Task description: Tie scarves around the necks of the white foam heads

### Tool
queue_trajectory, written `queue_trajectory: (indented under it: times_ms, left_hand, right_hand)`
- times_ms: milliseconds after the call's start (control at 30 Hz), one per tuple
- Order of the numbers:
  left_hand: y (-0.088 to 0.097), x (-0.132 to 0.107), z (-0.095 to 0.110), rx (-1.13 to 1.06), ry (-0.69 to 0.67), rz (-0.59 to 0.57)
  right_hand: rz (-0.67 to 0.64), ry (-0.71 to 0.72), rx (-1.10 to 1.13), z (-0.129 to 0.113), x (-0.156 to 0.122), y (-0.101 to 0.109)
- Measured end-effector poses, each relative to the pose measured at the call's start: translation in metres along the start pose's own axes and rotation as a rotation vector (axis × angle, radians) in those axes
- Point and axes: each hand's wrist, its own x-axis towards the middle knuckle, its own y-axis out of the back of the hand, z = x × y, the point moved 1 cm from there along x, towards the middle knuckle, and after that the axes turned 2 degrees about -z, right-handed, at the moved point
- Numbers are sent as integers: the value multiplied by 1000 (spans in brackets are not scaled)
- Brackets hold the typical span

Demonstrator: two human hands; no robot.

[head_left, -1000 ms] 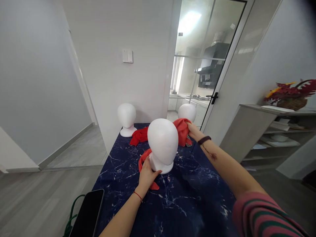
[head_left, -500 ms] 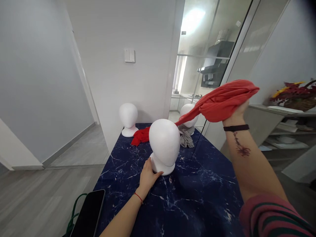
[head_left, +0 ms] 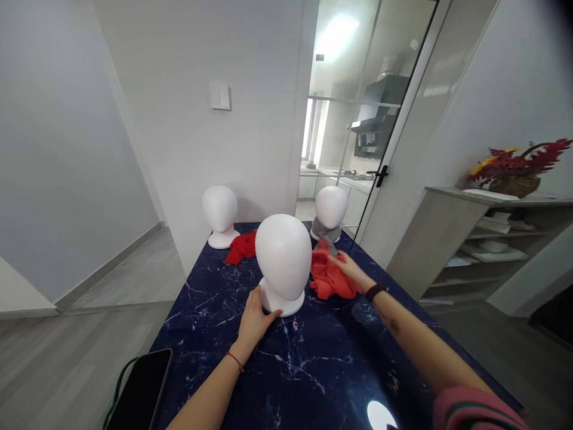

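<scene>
Left hand (head_left: 255, 319) fingers grip white head (head_left: 283, 257) base, mid-frame. Right hand (head_left: 351, 270) at coral scarf (head_left: 332, 280), right of centre; can't tell if fingers grip. Table (head_left: 308, 370) left edge meets phone (head_left: 139, 391), lower left.

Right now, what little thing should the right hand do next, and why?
I'd probably have the right hand let go of the coral scarf gently: the scarf seems to lie bunched on the dark blue table, so it shouldn't fall. The left hand is at the base of the near white head. The right hand is blurred, so I can't tell its grip.
</scene>
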Motion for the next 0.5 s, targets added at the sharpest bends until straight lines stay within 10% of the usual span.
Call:
queue_trajectory:
  times_ms: [200,333,500]
  left_hand:
    - [-1,0,-2,-20,-6,16]
    - [0,-1,0,-21,-4,0]
    - [0,-2,1,-13,-2,-7]
  right_hand:
    - [-271,62,-747,30,-52,-57]
    - [-204,58,-447,18,-53,-45]
    - [-250,-209,261,-1,-31,26]
